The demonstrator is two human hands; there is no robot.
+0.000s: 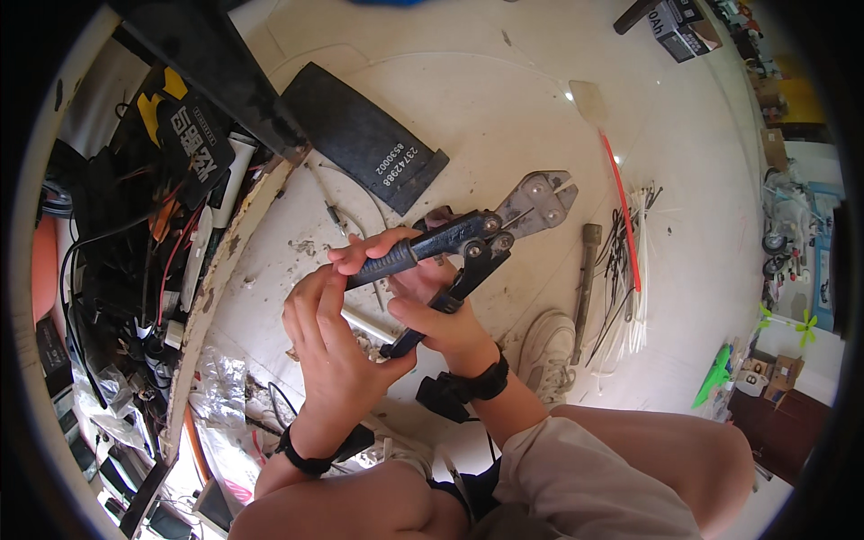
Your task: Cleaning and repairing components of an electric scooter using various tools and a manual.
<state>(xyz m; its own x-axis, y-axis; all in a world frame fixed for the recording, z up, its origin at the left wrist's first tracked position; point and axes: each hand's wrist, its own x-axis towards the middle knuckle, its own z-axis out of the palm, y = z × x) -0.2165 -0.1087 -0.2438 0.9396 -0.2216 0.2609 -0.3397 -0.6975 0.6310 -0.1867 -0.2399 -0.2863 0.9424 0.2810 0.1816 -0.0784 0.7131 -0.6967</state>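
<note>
Both hands are on a small bolt cutter [453,238] with black handles and worn grey jaws, held over the floor and pointing to the upper right. My left hand [335,355] closes around the handle ends, its thumb at the lower handle and its fingertips by the upper one. Wrapped around the handles nearer the pivot is my right hand [447,326]; its thumb lies along the lower handle and its fingertips curl over the upper grip. The two handles stand a little apart. Nothing is visible between the jaws, which show a narrow gap at the tip.
A black flat piece with white print [364,135] lies ahead. To the right are a metal bar [587,279], white and black cable ties [637,310] and a red-handled tool [621,207]. A worn-edged shelf [216,270] crowded with cables and boxes stands left. My shoe [546,351] is close by.
</note>
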